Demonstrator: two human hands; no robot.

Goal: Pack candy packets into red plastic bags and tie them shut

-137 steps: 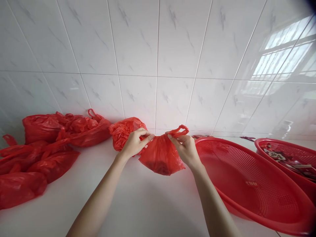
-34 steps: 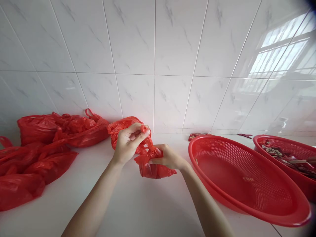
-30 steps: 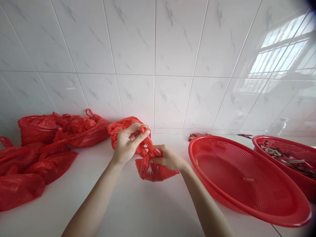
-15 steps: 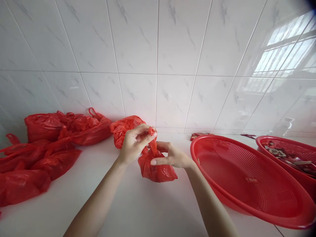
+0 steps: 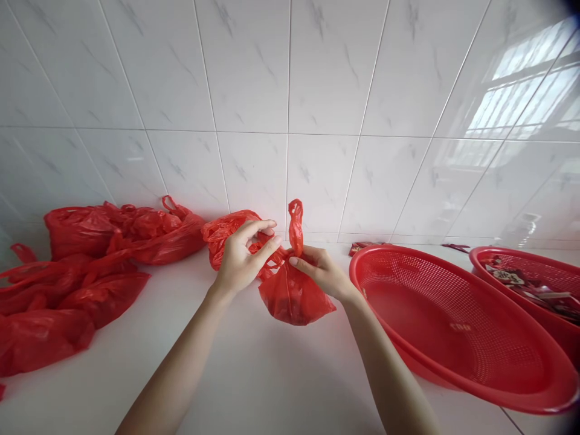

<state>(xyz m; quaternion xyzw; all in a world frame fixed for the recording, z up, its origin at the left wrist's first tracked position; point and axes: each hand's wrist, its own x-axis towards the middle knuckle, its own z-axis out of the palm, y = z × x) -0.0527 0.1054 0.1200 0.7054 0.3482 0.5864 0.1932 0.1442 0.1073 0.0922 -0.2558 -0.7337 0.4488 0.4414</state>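
Observation:
A small red plastic bag with something dark inside stands just above or on the white counter, its neck gathered. One twisted handle of the bag sticks straight up. My right hand pinches the gathered neck between thumb and fingers. To the left, my left hand has thumb and forefinger apart beside the bag's other handle; whether the thumb touches that plastic is hard to see. Behind my left hand lies a crumpled bunch of red plastic bags, partly hidden.
Several filled red bags lie on the counter at the left. A red perforated basket stands at the right. Beyond it, a second red basket holds small wrapped packets. A tiled wall closes the back.
My left hand has let go of the upright handle and its fingers have parted. My right hand has shifted up from the bag's side and closed on its neck.

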